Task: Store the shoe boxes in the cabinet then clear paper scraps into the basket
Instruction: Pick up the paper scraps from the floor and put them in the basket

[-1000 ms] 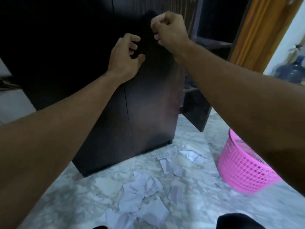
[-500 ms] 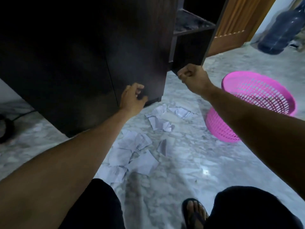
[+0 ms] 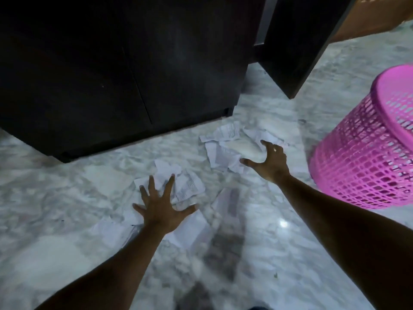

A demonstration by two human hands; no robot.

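Both arms stretched low: left hand [image 3: 161,211] splayed wide over paper scraps [image 3: 188,186], right hand [image 3: 269,162] spread wide above more, pink basket [image 3: 366,157] beside; neither grip holding anything.

I see the cabinet [image 3: 125,70] standing on the floor [image 3: 290,253] at the back left, doors closed. Paper scraps [image 3: 225,148] lie on the floor before it. My left hand [image 3: 162,211] is over the nearer scraps, my right hand [image 3: 268,163] over the farther ones. The basket [image 3: 366,157] stands to the right of them.
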